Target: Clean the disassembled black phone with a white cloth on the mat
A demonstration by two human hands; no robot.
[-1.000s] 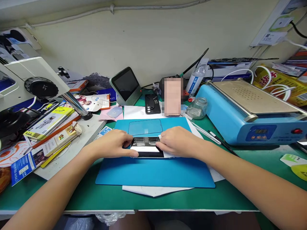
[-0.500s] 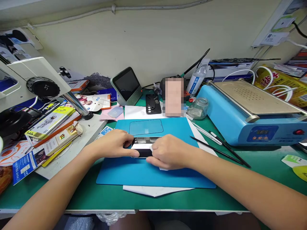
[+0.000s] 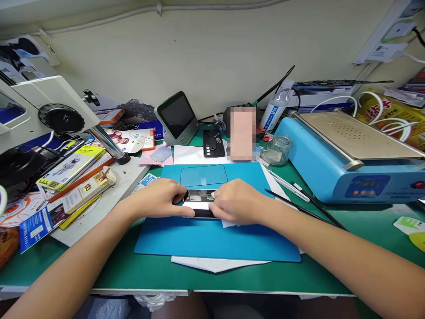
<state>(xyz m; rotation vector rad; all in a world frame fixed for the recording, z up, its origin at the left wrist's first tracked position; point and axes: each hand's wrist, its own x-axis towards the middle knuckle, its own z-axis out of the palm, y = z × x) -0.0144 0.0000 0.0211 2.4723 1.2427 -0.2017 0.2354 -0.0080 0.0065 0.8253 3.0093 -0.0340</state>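
- Leftward, the microscope (image 3: 49, 106) stands beside stacked boxes (image 3: 71, 170).
- The left hand (image 3: 157, 198) grips the panel's left end, thumb on the near edge.
- The glossy panel (image 3: 199, 206) lies on the blue mat (image 3: 212, 241), between the hands, just in front of the clear sheet (image 3: 203, 176).
- The right hand (image 3: 237, 201) is curled around a white wipe (image 3: 229, 223), against the panel's right part.
- The jar (image 3: 276, 150) sits near the blue machine (image 3: 332, 177).
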